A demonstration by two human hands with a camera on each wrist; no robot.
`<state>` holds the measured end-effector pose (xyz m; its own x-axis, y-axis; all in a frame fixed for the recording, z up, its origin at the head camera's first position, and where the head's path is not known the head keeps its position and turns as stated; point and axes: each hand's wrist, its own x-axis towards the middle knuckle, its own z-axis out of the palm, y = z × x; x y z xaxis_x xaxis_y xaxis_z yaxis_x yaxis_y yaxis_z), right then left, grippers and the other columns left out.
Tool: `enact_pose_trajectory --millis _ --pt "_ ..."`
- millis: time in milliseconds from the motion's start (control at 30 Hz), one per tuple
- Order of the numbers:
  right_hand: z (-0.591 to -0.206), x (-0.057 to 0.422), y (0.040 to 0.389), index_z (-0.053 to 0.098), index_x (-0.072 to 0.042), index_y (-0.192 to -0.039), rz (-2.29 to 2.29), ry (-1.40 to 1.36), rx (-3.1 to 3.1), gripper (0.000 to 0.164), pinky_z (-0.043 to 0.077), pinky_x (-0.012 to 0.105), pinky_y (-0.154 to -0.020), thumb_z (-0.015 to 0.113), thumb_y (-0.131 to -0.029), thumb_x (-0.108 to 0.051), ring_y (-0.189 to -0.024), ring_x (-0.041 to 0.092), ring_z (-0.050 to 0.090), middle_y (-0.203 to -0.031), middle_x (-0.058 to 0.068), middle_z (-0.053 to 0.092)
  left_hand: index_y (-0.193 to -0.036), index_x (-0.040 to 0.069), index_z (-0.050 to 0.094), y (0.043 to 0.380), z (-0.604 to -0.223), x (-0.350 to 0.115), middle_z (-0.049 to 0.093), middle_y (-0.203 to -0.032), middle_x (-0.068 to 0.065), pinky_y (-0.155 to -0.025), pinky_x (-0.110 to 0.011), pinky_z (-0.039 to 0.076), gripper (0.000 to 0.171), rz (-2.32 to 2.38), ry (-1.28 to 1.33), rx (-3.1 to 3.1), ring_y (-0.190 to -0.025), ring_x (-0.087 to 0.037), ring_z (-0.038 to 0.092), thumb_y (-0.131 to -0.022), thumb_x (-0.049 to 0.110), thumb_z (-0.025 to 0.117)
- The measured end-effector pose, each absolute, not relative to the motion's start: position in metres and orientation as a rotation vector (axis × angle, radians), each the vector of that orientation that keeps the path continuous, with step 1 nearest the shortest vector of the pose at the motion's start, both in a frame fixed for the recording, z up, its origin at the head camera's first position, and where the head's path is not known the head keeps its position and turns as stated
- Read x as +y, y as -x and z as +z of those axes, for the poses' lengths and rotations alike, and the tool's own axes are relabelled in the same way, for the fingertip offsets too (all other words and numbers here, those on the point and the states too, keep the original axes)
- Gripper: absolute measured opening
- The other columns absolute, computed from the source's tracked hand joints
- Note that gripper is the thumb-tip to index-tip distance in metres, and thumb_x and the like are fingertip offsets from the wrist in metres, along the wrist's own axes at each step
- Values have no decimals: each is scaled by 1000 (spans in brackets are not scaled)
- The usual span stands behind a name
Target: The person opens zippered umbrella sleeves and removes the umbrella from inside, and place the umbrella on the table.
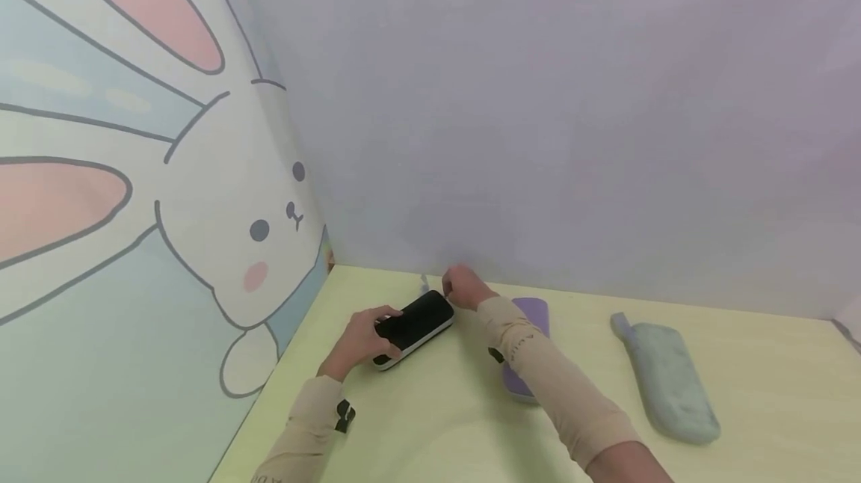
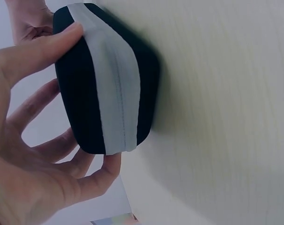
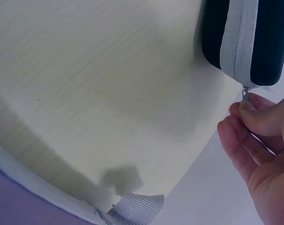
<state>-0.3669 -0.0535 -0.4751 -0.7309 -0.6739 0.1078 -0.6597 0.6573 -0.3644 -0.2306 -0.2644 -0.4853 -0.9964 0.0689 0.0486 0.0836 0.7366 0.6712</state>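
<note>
A black hard-shell zip case with a white zipper band lies slantwise on the pale table near its back left. My left hand grips its near end, thumb on one face and fingers around the other. At the far end, my right hand pinches the small zipper pull between thumb and forefinger. The zipper teeth look joined along the stretch seen in the right wrist view. A light fabric tab sticks out behind the case.
A purple case lies just right, partly under my right forearm; its grey tab shows in the right wrist view. Farther right is a soft grey-green pouch with a loop. A pale wall backs the table, and a rabbit-print panel stands left.
</note>
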Motion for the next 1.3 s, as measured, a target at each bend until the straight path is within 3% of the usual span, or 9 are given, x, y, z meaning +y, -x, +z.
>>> enact_pose_trajectory --millis 367,667,1100,1300 --pt "-470 -50 360 69 -3 -67 -564 1111 2815 16 49 30 -61 63 -76 9 -67 19 57 -67 3 62 -116 16 67 228 -482 -261 62 -118 -13 -83 -47 48 62 -1114 80 -2901 -108 -34 56 -58 12 88" --pt "-471 -44 355 67 -4 -65 -633 1045 2799 22 48 31 -58 59 -76 13 -63 17 55 -66 4 61 -117 17 67 228 -483 -256 62 -118 -13 -83 -47 48 62 -1077 20 -2914 -106 -33 56 -59 19 88" --pt "-471 -39 354 67 -2 -64 -600 1124 2825 18 50 33 -61 58 -71 12 -66 22 58 -66 6 63 -117 19 67 229 -481 -252 62 -116 -15 -80 -46 49 62 -1021 -66 -2917 -103 -33 58 -60 24 88" --pt "-472 -38 351 66 -2 -62 -647 1178 2813 20 50 30 -56 56 -69 14 -59 19 58 -62 7 62 -116 18 67 227 -482 -250 63 -114 -16 -77 -45 50 62 -994 -92 -2911 -100 -33 59 -58 27 89"
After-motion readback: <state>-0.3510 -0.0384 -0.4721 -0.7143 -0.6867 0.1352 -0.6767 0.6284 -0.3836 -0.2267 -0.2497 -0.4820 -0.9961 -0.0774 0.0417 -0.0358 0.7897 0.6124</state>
